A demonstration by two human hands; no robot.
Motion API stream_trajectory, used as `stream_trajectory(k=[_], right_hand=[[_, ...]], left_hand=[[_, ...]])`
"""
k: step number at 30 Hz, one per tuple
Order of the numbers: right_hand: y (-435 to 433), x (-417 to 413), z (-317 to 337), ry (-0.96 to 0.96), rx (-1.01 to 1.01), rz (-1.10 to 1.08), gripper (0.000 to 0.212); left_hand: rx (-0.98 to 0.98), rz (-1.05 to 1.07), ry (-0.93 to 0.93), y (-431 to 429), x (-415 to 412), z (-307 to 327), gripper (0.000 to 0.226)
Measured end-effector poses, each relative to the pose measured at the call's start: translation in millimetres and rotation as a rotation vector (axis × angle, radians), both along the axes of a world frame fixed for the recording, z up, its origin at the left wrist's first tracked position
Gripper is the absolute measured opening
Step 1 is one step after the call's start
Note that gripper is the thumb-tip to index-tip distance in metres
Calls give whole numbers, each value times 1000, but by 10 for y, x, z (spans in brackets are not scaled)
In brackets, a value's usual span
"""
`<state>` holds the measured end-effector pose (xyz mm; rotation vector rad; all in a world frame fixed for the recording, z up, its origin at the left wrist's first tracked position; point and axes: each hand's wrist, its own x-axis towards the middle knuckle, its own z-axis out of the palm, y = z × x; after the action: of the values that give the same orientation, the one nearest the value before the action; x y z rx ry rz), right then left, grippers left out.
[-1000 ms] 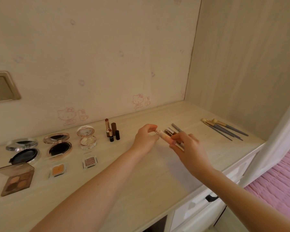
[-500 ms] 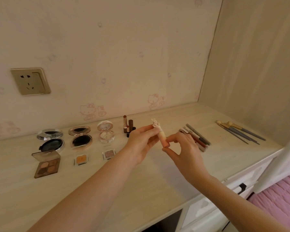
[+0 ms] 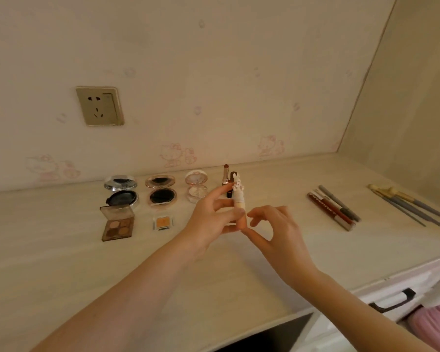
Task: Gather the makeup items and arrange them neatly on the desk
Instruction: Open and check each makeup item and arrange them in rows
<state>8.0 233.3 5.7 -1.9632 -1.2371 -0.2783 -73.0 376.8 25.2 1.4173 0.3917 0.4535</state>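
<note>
My left hand (image 3: 211,219) holds a small peach lip tube with a white rabbit-shaped cap (image 3: 239,199) upright over the middle of the desk (image 3: 87,270), fingers curled round it. My right hand (image 3: 277,232) is just to its right, thumb and fingertips pinching the tube's lower end. Behind the tube stands an open lipstick (image 3: 225,174). To the left lie three open round compacts (image 3: 121,191) (image 3: 161,190) (image 3: 196,185), a brown eyeshadow palette (image 3: 117,224) and a small orange pan (image 3: 163,222).
A bundle of pencils and liners (image 3: 333,208) lies to the right, with several makeup brushes (image 3: 407,204) near the side wall. A wall socket (image 3: 99,105) is on the back wall. A drawer with a black handle (image 3: 391,299) sits under the desk's front edge.
Both hands carried the tube left, away from the pencils, and turned it from lying sideways to upright. The view swung left.
</note>
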Motion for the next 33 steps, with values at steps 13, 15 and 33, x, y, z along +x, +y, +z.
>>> stream_trajectory(k=[13, 15, 33], right_hand=[[536, -322, 7, 519, -59, 122, 54], [613, -370, -4, 598, -53, 157, 45], [758, -574, -73, 898, 209, 318, 16]], left_hand=[[484, 31, 173, 295, -746, -140, 62], [496, 30, 184, 314, -810, -145, 61], [379, 315, 50, 310, -1028, -320, 20]])
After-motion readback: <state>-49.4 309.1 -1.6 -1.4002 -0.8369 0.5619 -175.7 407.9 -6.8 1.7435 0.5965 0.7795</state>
